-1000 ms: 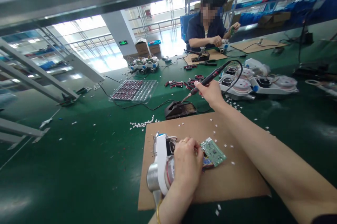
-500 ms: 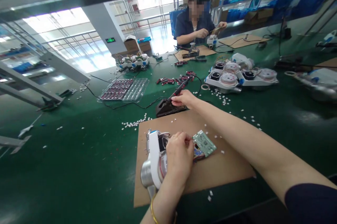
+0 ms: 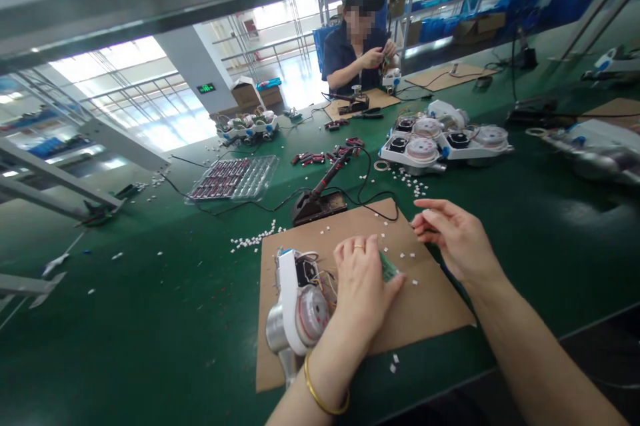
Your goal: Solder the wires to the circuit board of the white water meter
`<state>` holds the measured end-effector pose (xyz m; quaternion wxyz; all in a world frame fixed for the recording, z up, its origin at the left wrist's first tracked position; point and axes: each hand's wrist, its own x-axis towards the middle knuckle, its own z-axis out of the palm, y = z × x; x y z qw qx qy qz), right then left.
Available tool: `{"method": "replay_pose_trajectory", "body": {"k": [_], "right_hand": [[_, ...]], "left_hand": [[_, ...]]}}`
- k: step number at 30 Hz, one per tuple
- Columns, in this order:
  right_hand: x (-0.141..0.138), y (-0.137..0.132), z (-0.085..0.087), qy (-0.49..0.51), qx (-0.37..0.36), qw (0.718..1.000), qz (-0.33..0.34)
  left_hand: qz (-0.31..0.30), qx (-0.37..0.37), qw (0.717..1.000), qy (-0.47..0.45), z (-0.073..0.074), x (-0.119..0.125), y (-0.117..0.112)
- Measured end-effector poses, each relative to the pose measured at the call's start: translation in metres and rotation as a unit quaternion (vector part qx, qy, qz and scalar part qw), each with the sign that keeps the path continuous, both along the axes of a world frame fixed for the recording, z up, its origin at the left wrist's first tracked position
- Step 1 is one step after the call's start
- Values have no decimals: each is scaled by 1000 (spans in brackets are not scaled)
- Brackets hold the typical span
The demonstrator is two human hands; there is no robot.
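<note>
Green bench (image 3: 150, 319), cardboard mat (image 3: 430, 299), soldering stand (image 3: 320, 205), clear tray (image 3: 233, 178) (scattered white bits)

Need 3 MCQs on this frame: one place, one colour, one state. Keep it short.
1. Where is the soldering iron?
A. in its stand
B. in the right hand
C. on the cardboard

2. What colour is the table top?
A. grey
B. green
C. blue

3. How is the right hand?
A. open, holding nothing
B. gripping the iron
C. flat on the circuit board

A: the iron rests in its stand, hands clear of it.
B: green on all sides of the cardboard sheet.
A: its fingers are spread and empty.
</note>
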<state>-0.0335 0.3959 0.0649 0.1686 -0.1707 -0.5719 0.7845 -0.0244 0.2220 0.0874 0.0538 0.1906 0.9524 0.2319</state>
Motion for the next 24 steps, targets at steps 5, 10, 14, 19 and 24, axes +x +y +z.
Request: {"method": "replay_pose_trajectory", "body": {"k": [5,10,14,19,24], "right_hand": [[39,-19,0,45,134,990,10],[81,-82,-3,18,360,894,264],[97,-131,-31,-26,471,828,303],[87,-157,-49,-91,367,859,346],[70,-168,-53,-93,306,894,313]], "left_hand": [[-27,266,963,-24,27,-15,-67],[-182,461,857,-141,18,-34,-150],[-185,490,836,-163,5,-34,-173],[-190,499,828,-172,2,-30,-175],[-198,494,829,-171,-1,-32,-182]]}}
